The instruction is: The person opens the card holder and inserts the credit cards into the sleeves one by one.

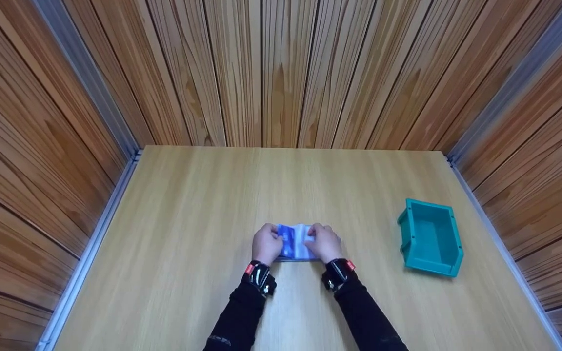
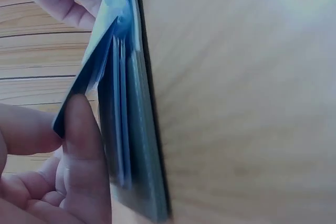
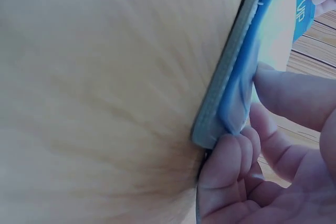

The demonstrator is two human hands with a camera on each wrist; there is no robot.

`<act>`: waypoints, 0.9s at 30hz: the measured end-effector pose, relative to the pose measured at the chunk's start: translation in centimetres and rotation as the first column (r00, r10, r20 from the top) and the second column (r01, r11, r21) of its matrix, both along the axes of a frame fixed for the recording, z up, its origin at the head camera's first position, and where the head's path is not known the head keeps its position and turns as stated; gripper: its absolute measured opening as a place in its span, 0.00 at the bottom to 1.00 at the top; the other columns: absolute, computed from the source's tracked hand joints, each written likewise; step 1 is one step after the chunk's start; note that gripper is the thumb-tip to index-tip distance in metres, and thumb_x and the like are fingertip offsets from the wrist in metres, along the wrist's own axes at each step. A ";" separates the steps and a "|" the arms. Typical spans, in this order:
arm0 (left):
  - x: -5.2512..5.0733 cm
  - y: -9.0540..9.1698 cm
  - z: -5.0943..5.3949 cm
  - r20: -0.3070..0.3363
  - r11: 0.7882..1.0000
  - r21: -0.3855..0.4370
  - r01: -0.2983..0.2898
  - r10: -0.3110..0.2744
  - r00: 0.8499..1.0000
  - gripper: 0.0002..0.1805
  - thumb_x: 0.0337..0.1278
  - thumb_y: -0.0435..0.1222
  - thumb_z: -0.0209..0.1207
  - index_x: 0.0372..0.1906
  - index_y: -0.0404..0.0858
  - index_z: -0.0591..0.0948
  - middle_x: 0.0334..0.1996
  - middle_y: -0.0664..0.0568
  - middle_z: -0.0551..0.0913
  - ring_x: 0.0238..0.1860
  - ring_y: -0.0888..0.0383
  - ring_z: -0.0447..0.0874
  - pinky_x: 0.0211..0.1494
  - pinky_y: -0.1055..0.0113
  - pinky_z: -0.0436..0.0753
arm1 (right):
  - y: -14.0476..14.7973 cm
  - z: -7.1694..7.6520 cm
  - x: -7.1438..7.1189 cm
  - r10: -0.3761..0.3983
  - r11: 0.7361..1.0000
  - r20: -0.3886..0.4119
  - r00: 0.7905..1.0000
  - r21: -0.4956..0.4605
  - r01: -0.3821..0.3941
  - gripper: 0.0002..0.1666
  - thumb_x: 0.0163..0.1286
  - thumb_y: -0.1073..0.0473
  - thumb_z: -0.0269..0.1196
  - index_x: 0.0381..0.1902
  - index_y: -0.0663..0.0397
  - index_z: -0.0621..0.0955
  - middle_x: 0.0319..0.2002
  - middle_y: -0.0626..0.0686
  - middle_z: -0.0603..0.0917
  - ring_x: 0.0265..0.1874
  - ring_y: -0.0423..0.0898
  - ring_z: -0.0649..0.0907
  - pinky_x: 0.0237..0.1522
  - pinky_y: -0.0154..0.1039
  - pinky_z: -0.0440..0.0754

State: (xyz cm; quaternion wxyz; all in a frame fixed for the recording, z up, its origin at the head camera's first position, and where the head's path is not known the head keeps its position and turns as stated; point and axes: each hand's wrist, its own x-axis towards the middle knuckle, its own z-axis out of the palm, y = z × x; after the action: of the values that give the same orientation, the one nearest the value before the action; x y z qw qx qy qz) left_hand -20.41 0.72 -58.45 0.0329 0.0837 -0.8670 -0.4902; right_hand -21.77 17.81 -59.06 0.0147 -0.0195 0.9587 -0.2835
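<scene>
An opened card holder (image 1: 302,260) with clear plastic leaves lies on the table between both hands. My left hand (image 1: 266,243) pinches a blue card (image 1: 287,241) between thumb and finger at its outer edge. In the left wrist view that card (image 2: 81,87) tilts up from the leaves below, where several cards or sleeves show edge-on. Letters like "VIP" mark the blue card (image 3: 303,11) in the right wrist view. My right hand (image 1: 327,243) grips the holder's right side, thumb on a clear leaf (image 3: 276,38) and fingers at the cover's edge. Whether the card sits in a sleeve, I cannot tell.
A teal plastic bin (image 1: 430,234) stands on the right part of the wooden table (image 1: 188,204). Wood-plank walls (image 1: 281,73) and metal rails (image 1: 90,239) bound the table at the back and sides.
</scene>
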 end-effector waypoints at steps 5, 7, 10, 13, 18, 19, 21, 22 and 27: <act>-0.1 0.2 -0.3 0.012 1.000 0.012 -0.008 0.008 1.000 0.09 0.51 0.26 0.64 0.39 0.31 0.81 0.26 0.50 0.81 0.32 0.53 0.80 0.39 0.60 0.79 | 0.1 0.0 0.0 0.012 1.000 0.007 1.000 -0.007 -0.012 0.13 0.56 0.61 0.73 0.37 0.54 0.79 0.36 0.54 0.79 0.40 0.55 0.80 0.43 0.54 0.75; -0.2 0.1 -0.2 0.009 1.000 0.013 -0.009 0.009 1.000 0.09 0.51 0.26 0.64 0.39 0.31 0.81 0.26 0.51 0.81 0.32 0.54 0.80 0.39 0.60 0.79 | 0.1 0.0 0.1 0.012 1.000 0.004 1.000 -0.009 -0.012 0.13 0.56 0.61 0.73 0.37 0.54 0.80 0.36 0.54 0.79 0.40 0.55 0.80 0.43 0.54 0.75; -0.2 0.1 -0.1 0.002 1.000 0.018 -0.012 0.012 1.000 0.10 0.51 0.26 0.64 0.40 0.30 0.81 0.27 0.50 0.81 0.32 0.54 0.80 0.39 0.60 0.79 | 0.2 0.0 0.1 0.008 1.000 -0.008 1.000 -0.012 -0.008 0.14 0.55 0.61 0.73 0.36 0.54 0.79 0.35 0.55 0.79 0.40 0.56 0.80 0.42 0.55 0.75; -0.2 0.1 -0.1 -0.003 0.999 0.030 -0.011 0.011 1.000 0.10 0.50 0.26 0.63 0.40 0.30 0.82 0.27 0.49 0.83 0.33 0.52 0.82 0.40 0.59 0.80 | 0.3 0.0 0.2 0.010 1.000 -0.018 1.000 -0.012 -0.010 0.14 0.54 0.61 0.73 0.36 0.54 0.79 0.35 0.55 0.79 0.39 0.57 0.80 0.42 0.56 0.74; -0.2 0.0 -0.1 0.017 1.000 0.026 -0.010 0.009 1.000 0.09 0.50 0.27 0.64 0.39 0.29 0.82 0.28 0.47 0.84 0.34 0.51 0.83 0.41 0.59 0.80 | 0.3 -0.1 0.1 0.006 1.000 -0.005 1.000 -0.024 -0.006 0.14 0.55 0.62 0.73 0.36 0.54 0.79 0.35 0.55 0.78 0.39 0.56 0.79 0.43 0.56 0.74; -0.3 0.0 -0.1 0.022 1.000 0.018 -0.013 0.012 1.000 0.09 0.50 0.27 0.64 0.38 0.29 0.82 0.28 0.47 0.84 0.34 0.51 0.83 0.41 0.58 0.81 | 0.3 -0.1 0.1 0.007 1.000 -0.002 1.000 -0.026 -0.008 0.14 0.55 0.62 0.73 0.37 0.54 0.79 0.35 0.55 0.78 0.38 0.55 0.79 0.43 0.55 0.73; -0.3 -0.1 -0.2 0.030 1.000 0.008 -0.019 0.019 0.999 0.09 0.50 0.27 0.64 0.38 0.30 0.82 0.29 0.48 0.84 0.34 0.51 0.83 0.41 0.58 0.81 | 0.3 -0.1 0.0 0.004 1.000 0.004 1.000 -0.030 -0.004 0.14 0.55 0.62 0.73 0.37 0.54 0.79 0.34 0.54 0.77 0.38 0.55 0.79 0.43 0.55 0.73; -0.3 -0.1 -0.2 0.028 1.000 0.002 -0.020 0.020 0.999 0.09 0.50 0.28 0.64 0.38 0.30 0.82 0.29 0.48 0.84 0.34 0.51 0.83 0.41 0.58 0.81 | 0.3 -0.1 0.0 0.003 1.000 0.003 1.000 -0.030 -0.003 0.14 0.55 0.62 0.73 0.37 0.54 0.79 0.34 0.54 0.77 0.38 0.54 0.79 0.43 0.55 0.73; -0.3 -0.2 -0.2 0.018 1.000 -0.005 -0.013 0.013 1.000 0.09 0.48 0.27 0.63 0.38 0.30 0.82 0.29 0.47 0.84 0.34 0.51 0.83 0.41 0.58 0.81 | 0.4 -0.2 0.0 0.002 0.999 0.013 1.000 -0.042 -0.002 0.14 0.56 0.63 0.72 0.38 0.54 0.79 0.33 0.53 0.76 0.36 0.53 0.78 0.42 0.53 0.73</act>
State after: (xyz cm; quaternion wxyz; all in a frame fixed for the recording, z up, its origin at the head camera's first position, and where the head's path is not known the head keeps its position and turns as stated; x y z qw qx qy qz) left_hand -20.75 0.55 -58.65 0.0285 0.0936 -0.8679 -0.4870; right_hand -21.78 18.21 -59.23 0.0206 -0.0191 0.9523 -0.3037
